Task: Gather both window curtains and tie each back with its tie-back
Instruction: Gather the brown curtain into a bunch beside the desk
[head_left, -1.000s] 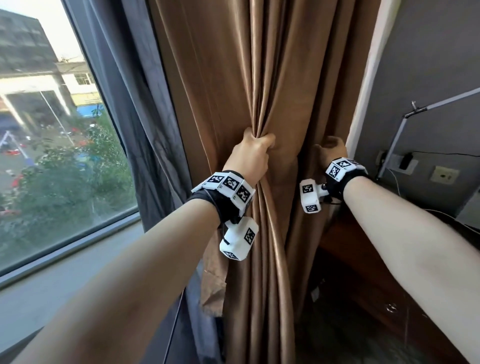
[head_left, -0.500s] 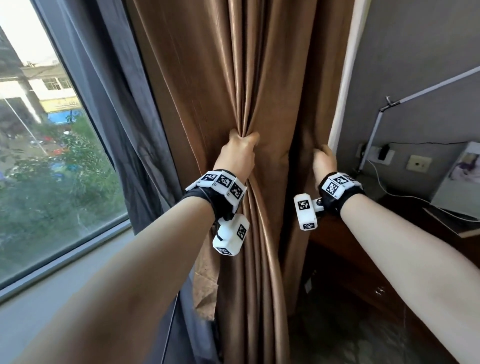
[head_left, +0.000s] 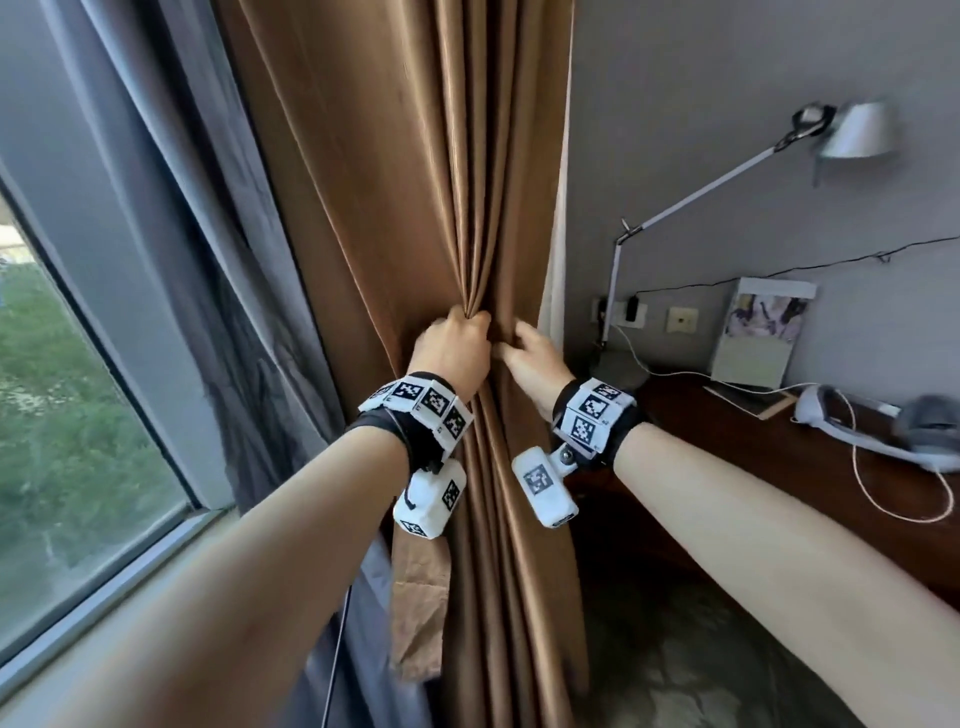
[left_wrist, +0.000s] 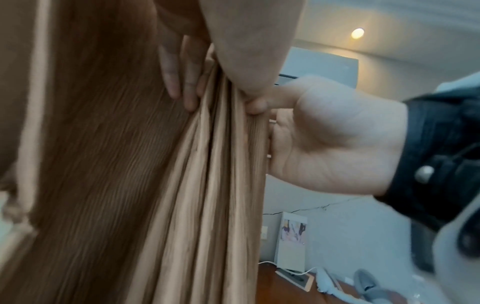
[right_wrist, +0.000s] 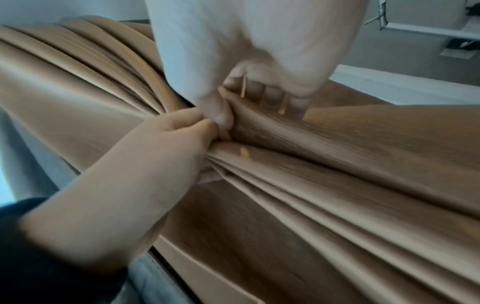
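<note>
A brown pleated curtain (head_left: 415, 182) hangs between the window and the wall corner. My left hand (head_left: 454, 348) grips a bunch of its folds at about waist height. Right beside it, my right hand (head_left: 527, 353) pinches the folds from the curtain's right side, its thumb in front of the cloth. The left wrist view shows the curtain (left_wrist: 103, 164) with my left hand (left_wrist: 246, 51) above it and the right hand (left_wrist: 332, 133) clasping the pleats. In the right wrist view both the right hand (right_wrist: 259, 61) and the left hand (right_wrist: 161, 152) meet on the bunched cloth (right_wrist: 337, 185). I cannot make out a tie-back.
A grey sheer curtain (head_left: 171, 249) hangs left of the brown one, in front of the window (head_left: 62, 415). To the right stands a dark wooden desk (head_left: 779, 452) with a desk lamp (head_left: 852, 130), a picture (head_left: 758, 332), a headset (head_left: 883, 426) and white cables.
My right hand has moved left from the curtain's right edge to beside my left hand, pulling the folds together. The view has swung right, showing more of the desk.
</note>
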